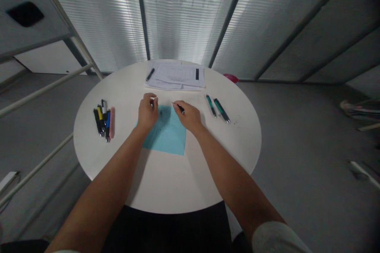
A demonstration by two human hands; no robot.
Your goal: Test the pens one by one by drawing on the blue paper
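My left hand [148,111] is closed in a pinch above the upper left edge of a light blue sheet [170,134]. Something small and dark shows between its fingers, too little to name. Across from it, my right hand [189,115] has its fingers closed on a short black pen part [179,108] with a pale, thin tip pointing left. The two hands are apart. A tiny dark piece [161,112] lies on the blue sheet between them.
Several pens [101,118] and a pink pen [112,122] lie at the left of the round white table [178,189]. Green-and-black pens [222,110] lie at the right, near small dark bits. Printed papers [175,76] with a black pen [150,74] are at the back.
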